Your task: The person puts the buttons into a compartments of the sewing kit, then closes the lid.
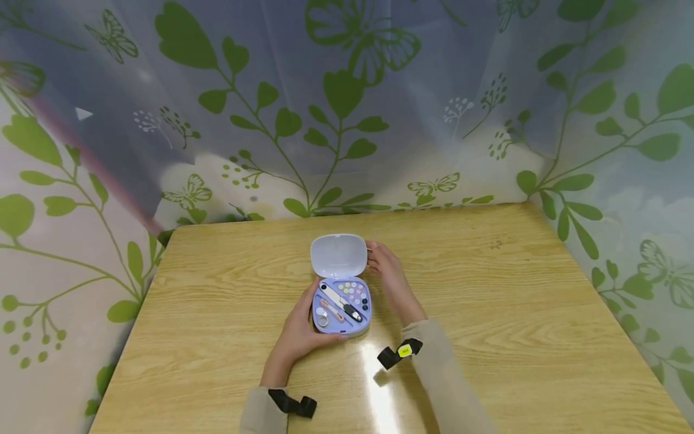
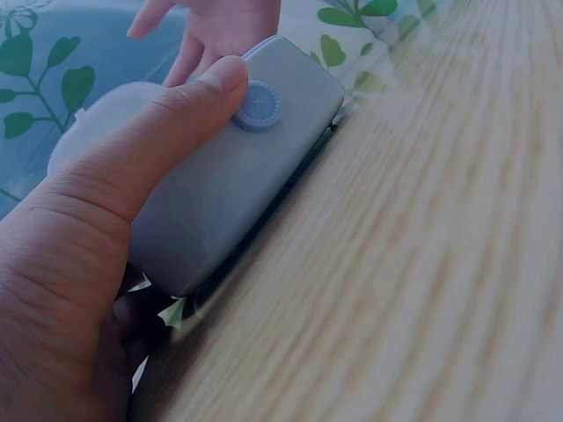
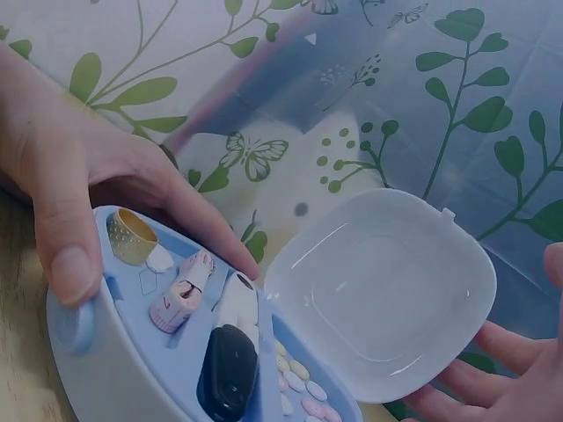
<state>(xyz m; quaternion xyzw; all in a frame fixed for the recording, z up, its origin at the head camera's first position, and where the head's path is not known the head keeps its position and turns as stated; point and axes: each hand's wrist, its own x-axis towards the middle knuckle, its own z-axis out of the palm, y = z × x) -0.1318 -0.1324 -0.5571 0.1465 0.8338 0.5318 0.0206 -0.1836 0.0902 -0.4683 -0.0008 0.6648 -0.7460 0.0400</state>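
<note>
A lavender sewing kit box (image 1: 358, 333) stands on the table with its pale lid (image 1: 338, 256) raised. My left hand (image 1: 298, 334) holds the box from the left and front. In the left wrist view its thumb presses beside a round ridged catch (image 2: 259, 107). My right hand (image 1: 391, 280) is at the lid's right edge, fingers extended and seemingly touching it. Inside lie a gold thimble (image 3: 132, 239), a pink patterned item (image 3: 179, 301), a tool with a black handle (image 3: 229, 374) and white blade-like part, and several pastel and dark buttons (image 3: 312, 406).
The wood-grain table (image 1: 217, 301) spreads around the box on all sides. Behind it hangs a leaf-and-butterfly printed curtain (image 1: 434, 132), which also covers both sides. A black wrist camera (image 1: 295, 404) sits on each sleeve.
</note>
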